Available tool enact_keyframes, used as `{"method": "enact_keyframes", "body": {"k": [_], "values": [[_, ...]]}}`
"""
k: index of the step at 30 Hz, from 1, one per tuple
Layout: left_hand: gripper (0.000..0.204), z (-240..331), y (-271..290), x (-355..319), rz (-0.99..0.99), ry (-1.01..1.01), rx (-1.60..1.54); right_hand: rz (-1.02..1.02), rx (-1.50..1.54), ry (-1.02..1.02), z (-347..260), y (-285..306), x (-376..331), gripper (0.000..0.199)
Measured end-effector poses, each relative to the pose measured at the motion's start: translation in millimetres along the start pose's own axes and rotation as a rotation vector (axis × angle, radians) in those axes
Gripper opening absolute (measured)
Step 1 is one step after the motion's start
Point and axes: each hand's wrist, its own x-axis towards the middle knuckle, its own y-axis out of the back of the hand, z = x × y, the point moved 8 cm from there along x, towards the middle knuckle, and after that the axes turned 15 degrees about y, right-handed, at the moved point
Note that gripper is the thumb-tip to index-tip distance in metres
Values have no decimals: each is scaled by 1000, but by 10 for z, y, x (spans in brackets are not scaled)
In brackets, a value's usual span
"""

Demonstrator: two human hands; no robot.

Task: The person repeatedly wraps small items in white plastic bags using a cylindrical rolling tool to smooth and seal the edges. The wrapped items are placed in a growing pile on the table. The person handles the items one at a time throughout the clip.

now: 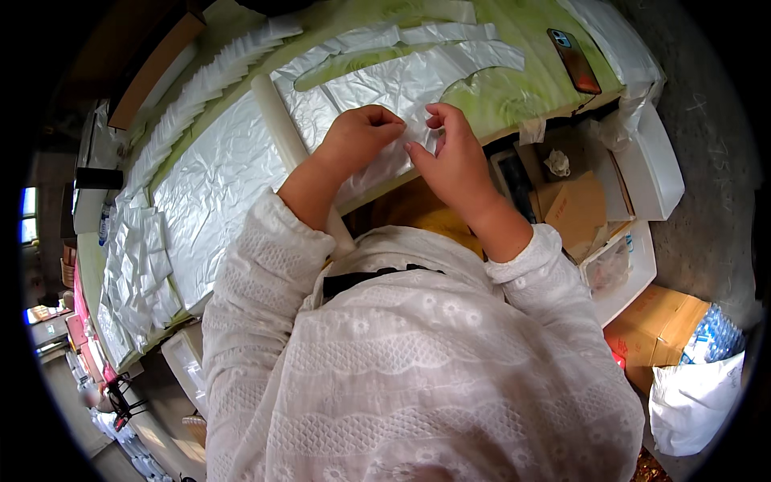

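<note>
Both hands meet at the near edge of the green-topped table [514,88]. The left hand [353,136] and the right hand [450,153] each pinch a thin, translucent white plastic sheet [414,120] between thumb and fingertips — the film lies stretched between them, spreading away across the tabletop. A dark smartphone [573,60] rests near the far right corner.

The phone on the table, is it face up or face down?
Face down. The phone lies flat on the green table with its orange back and camera lenses showing.
</note>
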Motion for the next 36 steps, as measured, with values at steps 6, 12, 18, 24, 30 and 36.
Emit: {"method": "enact_keyframes", "body": {"k": [6,12,18,24,30,36], "values": [[20,-14,109,-47,-26,71,-173,-167,40,-125,127,-68,7,36],[18,-83,278,-202,-20,69,-798,-25,-2,-11,-135,239,-62,32],[9,-132,265,-254,-59,-55,-844,-246,719,-437,2,-614,254,56],[35,72,395,-439,97,-25,-490,-1,-171,432,14,-366,953,78],[61,172,712,-47,212,-109,-403,-394,-205,626,-111,-701,640,70],[56,-124,1396,-557,249,-121,-728,-164,-386,59,944,213,981,77]]}}
